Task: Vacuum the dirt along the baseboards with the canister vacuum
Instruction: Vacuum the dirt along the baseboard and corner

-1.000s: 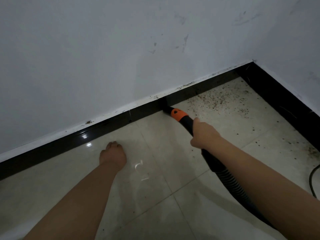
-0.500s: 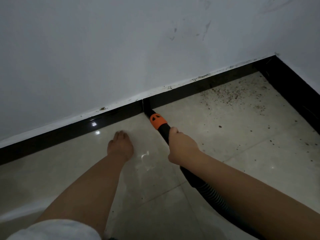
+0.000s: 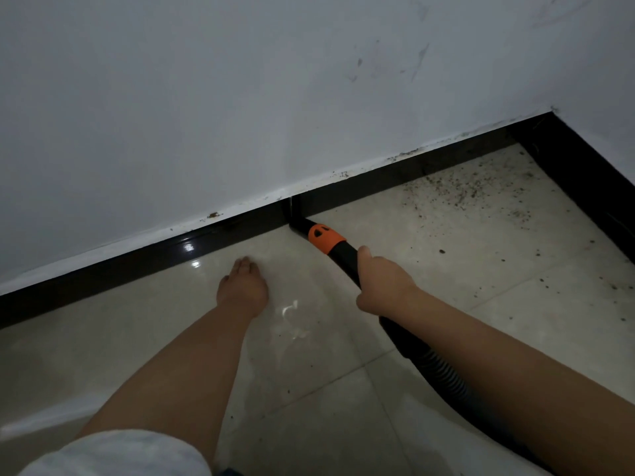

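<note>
The right hand point(image 3: 385, 286) grips the black vacuum hose wand with an orange collar point(image 3: 326, 239), nozzle touching the glossy black baseboard point(image 3: 240, 228), while the left hand point(image 3: 242, 290) rests loosely curled on the floor nearby.

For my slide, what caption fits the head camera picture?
Right hand vacuums dirt along the black baseboard with the nozzle.

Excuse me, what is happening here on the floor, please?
A person is vacuuming along the glossy black baseboard under a white wall. The right hand grips the black vacuum wand with an orange collar, and its nozzle tip sits where the baseboard meets the pale tiled floor. The left hand rests on the tiles and holds nothing. A patch of brown dirt crumbs lies to the right near the room corner, not yet reached.
</note>
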